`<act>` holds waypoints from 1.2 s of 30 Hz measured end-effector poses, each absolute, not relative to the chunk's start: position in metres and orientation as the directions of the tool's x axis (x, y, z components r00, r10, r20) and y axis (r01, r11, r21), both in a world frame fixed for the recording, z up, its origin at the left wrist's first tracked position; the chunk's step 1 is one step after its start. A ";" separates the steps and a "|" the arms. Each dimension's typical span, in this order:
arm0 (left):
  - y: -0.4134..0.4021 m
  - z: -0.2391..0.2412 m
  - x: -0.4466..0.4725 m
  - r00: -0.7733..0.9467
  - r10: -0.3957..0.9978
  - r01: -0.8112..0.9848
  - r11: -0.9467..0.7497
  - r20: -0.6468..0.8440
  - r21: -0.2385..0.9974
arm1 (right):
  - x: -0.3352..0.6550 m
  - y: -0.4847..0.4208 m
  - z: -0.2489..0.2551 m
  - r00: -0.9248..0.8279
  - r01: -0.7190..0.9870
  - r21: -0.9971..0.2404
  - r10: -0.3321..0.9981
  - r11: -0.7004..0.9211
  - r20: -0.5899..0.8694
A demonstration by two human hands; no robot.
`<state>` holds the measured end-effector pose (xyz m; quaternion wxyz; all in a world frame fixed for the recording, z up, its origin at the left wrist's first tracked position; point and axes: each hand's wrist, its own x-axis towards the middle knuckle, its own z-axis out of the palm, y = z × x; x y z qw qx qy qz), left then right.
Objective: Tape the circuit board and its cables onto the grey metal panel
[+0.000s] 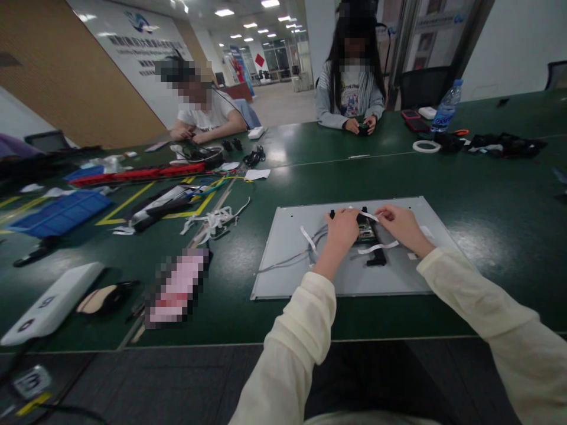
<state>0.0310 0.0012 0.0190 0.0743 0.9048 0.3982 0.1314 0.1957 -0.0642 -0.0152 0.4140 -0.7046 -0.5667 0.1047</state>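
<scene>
A grey-white flat panel (287, 236) lies on the table before me, bearing a small circuit board (365, 231) and a black bracket (376, 258). My left hand (343, 233) is closed over the left side of the board, fingers curled down; what sits under its fingertips is hidden. Between finger and thumb, my right hand (401, 224) pinches a white strip of tape (368, 216), which stretches toward my left fingertips. Another white strip (378, 247) lies across the bracket. Grey cables (287, 261) run left from the board, beside a further strip (307, 238).
Left of the panel lie a tangle of white strips (215, 223), a phone (179, 286), a mouse (104, 298), a white power bank (55, 301) and a blue tray (62, 212). Two people sit across the table. A water bottle (447, 107) and a tape roll (426, 146) stand far right.
</scene>
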 end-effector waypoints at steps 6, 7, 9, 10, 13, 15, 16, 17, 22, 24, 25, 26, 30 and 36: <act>0.001 0.018 0.030 0.646 0.742 0.707 -0.670 0.177 0.227 | 0.192 -0.066 -0.012 0.278 0.746 -0.665 0.911 -0.006 0.303; 0.001 0.018 0.030 0.646 0.743 0.709 -0.669 0.175 0.224 | 0.191 -0.066 -0.012 0.282 0.734 -0.679 0.912 -0.005 0.297; 0.001 0.019 0.030 0.646 0.744 0.711 -0.668 0.173 0.220 | 0.190 -0.065 -0.011 0.302 0.690 -0.724 0.910 -0.004 0.283; 0.001 0.019 0.030 0.646 0.744 0.711 -0.668 0.172 0.218 | 0.190 -0.065 -0.011 0.316 0.659 -0.752 0.908 -0.002 0.274; 0.001 0.019 0.030 0.644 0.745 0.714 -0.667 0.174 0.213 | 0.190 -0.062 -0.011 0.352 0.566 -0.824 0.904 0.001 0.243; 0.001 0.018 0.030 0.642 0.746 0.716 -0.665 0.176 0.210 | 0.190 -0.061 -0.011 0.365 0.520 -0.854 0.903 0.002 0.225; 0.001 0.018 0.030 0.641 0.747 0.717 -0.665 0.178 0.210 | 0.189 -0.061 -0.011 0.369 0.502 -0.865 0.904 0.003 0.217; 0.001 0.018 0.030 0.640 0.747 0.717 -0.664 0.178 0.210 | 0.189 -0.061 -0.011 0.370 0.486 -0.874 0.905 0.003 0.209; 0.002 0.016 0.031 0.632 0.754 0.724 -0.657 0.182 0.208 | 0.185 -0.064 -0.008 0.357 0.540 -0.842 0.911 -0.018 0.209; 0.003 0.015 0.031 0.636 0.747 0.719 -0.664 0.193 0.205 | 0.184 -0.065 -0.009 0.333 0.608 -0.793 0.917 -0.032 0.218; 0.003 0.015 0.031 0.639 0.744 0.716 -0.668 0.197 0.203 | 0.184 -0.066 -0.009 0.318 0.639 -0.768 0.922 -0.037 0.220; 0.003 0.015 0.031 0.640 0.742 0.714 -0.671 0.201 0.203 | 0.185 -0.066 -0.009 0.300 0.665 -0.746 0.928 -0.039 0.219; 0.002 0.017 0.031 0.643 0.740 0.712 -0.673 0.198 0.202 | 0.183 -0.067 -0.008 0.239 0.750 -0.660 0.948 -0.043 0.211; 0.002 0.018 0.032 0.645 0.743 0.714 -0.669 0.177 0.205 | 0.171 -0.075 0.000 0.194 0.936 -0.336 0.949 -0.103 0.248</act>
